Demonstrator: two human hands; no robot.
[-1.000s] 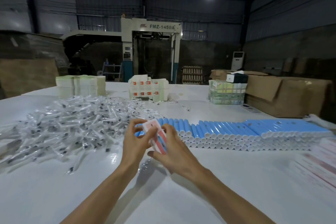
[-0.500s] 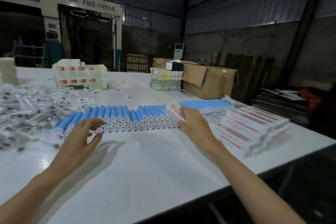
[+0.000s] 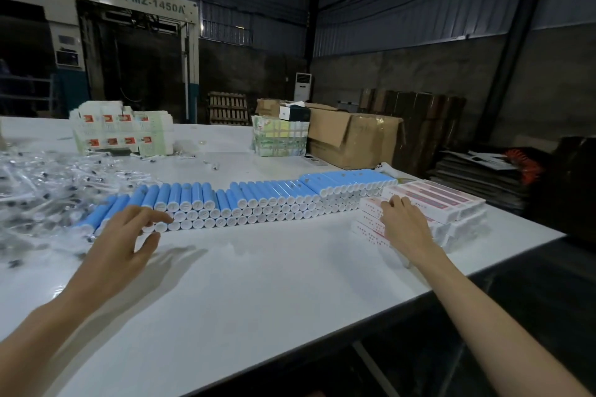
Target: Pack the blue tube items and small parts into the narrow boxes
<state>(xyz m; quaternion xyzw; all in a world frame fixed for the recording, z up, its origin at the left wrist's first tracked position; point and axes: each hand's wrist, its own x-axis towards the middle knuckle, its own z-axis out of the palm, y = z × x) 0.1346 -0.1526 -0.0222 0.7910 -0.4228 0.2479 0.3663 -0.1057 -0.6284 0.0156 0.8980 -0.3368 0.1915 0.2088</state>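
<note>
The left hand [image 3: 125, 235] is held spread and empty at the stacked blue tubes [image 3: 258, 198]. The right hand [image 3: 403, 222] is laid, fingers extended, on the narrow boxes [image 3: 435, 200] beside them.

We see open bench [image 3: 258, 274] up front; the tube row [image 3: 245, 206], bagged parts [image 3: 42, 190] and narrow boxes [image 3: 451, 206] wall the back.
</note>
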